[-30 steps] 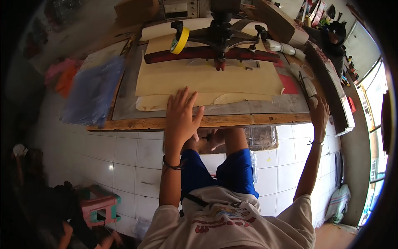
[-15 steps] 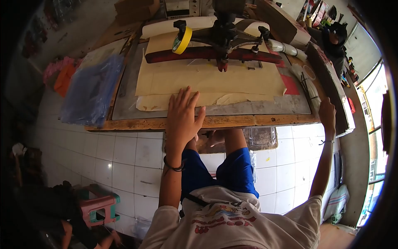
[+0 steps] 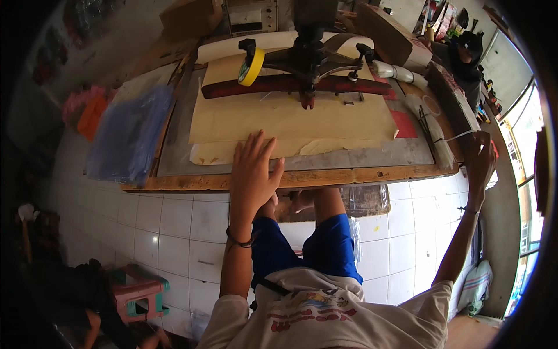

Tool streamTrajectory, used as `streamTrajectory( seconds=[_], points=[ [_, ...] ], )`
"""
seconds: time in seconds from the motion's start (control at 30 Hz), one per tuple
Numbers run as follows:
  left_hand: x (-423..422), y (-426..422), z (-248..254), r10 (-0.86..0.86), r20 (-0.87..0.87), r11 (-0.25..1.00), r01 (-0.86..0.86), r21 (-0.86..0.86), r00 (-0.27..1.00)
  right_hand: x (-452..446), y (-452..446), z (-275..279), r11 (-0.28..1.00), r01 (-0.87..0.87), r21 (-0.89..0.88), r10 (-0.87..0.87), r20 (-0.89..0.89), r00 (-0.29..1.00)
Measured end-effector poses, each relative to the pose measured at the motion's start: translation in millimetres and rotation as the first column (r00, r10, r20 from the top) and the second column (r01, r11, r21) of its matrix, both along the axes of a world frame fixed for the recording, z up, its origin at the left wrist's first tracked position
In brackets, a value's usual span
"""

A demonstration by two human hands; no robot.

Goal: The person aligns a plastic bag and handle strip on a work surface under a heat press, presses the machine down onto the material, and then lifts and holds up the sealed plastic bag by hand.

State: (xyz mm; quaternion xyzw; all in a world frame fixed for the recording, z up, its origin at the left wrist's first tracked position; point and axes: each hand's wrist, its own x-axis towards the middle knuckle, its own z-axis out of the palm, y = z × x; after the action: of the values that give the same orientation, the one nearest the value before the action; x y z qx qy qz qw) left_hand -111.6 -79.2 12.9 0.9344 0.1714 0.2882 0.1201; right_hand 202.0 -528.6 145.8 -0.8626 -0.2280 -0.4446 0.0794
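Observation:
My left hand [image 3: 254, 171] lies flat with its fingers spread, fingertips on the front edge of the tan paper sheets [image 3: 244, 123] and the palm over the table's wooden edge. My right hand [image 3: 481, 160] is at the table's right corner with its fingers closed. A thin white strip [image 3: 456, 138] runs from those fingers to a bundle of clear strips [image 3: 440, 148] on the tabletop. Above the paper is a black and dark red clamp-like press head [image 3: 308, 87]. A yellow tape roll [image 3: 252, 67] hangs on its left knob.
Blue-tinted clear plastic sheets [image 3: 131, 134] overhang the left side. A long cardboard box [image 3: 395, 38] and wrapped white rolls [image 3: 401, 74] are at the back right. A pink and green stool [image 3: 139, 294] stands on the floor at lower left, beside another person's arm [image 3: 93, 328].
My right hand has moved outward to the right, drawing the thin white strip away from the bundle. My left hand stays flat on the paper. The view has shifted slightly.

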Motion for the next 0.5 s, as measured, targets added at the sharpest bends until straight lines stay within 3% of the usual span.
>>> streamTrajectory(
  seconds=[0.1,0.13,0.17,0.2,0.27,0.33,0.37,0.43,0.47,0.5],
  points=[
    [6,-3,3,0.000,0.025,1.000,0.001,-0.021,1.000,-49,34,20,0.955,-0.280,0.099,0.275,0.058,0.960],
    [9,-4,5,-0.010,0.047,1.000,0.010,-0.011,0.999,-65,54,17,0.910,-0.330,0.252,0.354,-0.056,0.934],
    [10,-4,7,-0.016,0.066,1.000,0.016,-0.002,0.998,-81,77,11,0.880,-0.374,0.293,0.402,-0.037,0.915],
    [13,-11,17,-0.114,0.162,0.991,0.124,-0.051,0.980,-92,102,13,0.791,-0.582,0.189,0.592,0.004,0.806],
    [24,-42,48,-0.278,0.360,0.934,0.338,-0.117,0.891,-116,146,4,0.726,-0.683,0.078,0.687,-0.115,0.718],
    [36,-59,57,-0.396,0.393,0.784,0.528,-0.327,0.830,-120,188,-7,0.552,-0.828,0.101,0.829,-0.173,0.531],
    [40,-60,62,-0.442,0.420,0.680,0.601,-0.419,0.793,-118,203,-15,0.535,-0.830,0.154,0.840,-0.197,0.505],
    [44,-35,83,-0.507,0.087,0.596,0.421,-0.684,0.858,-104,222,-22,0.534,-0.815,0.225,0.837,-0.275,0.472],
    [46,-18,91,-0.548,-0.080,0.552,0.288,-0.783,0.832,-92,227,-26,0.501,-0.849,0.168,0.844,-0.308,0.438],
    [50,-1,94,-0.545,-0.168,0.680,0.315,-0.662,0.821,-74,230,-32,0.467,-0.877,0.112,0.847,-0.341,0.408]
  ],
)
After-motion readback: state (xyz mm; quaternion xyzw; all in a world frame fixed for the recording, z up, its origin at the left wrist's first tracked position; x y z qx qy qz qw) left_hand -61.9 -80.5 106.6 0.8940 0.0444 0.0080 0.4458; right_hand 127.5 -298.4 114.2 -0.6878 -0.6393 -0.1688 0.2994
